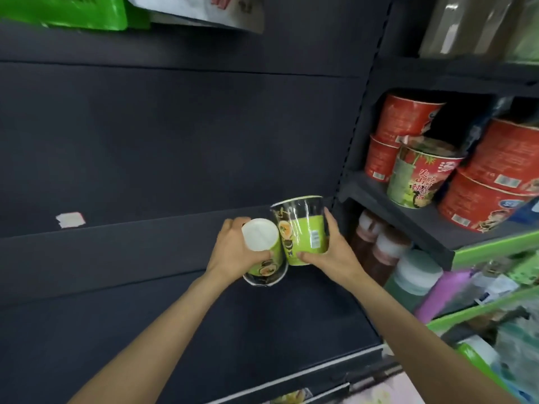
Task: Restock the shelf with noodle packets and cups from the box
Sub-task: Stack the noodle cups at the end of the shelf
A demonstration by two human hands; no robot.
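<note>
My left hand (230,250) grips a green noodle cup (264,258) turned upside down, its white base facing me. My right hand (335,252) holds a second green noodle cup (306,228) upright and tilted slightly left, its black rim at the top. The two cups touch side by side over the right end of a bare dark shelf (145,301). The box is out of view.
The neighbouring shelf unit on the right carries red noodle bowls (493,170) and a red-and-green bowl (420,176), with bottles (385,252) below. A white paper scrap (70,220) sticks to the back panel. Green packets (64,10) hang overhead at upper left.
</note>
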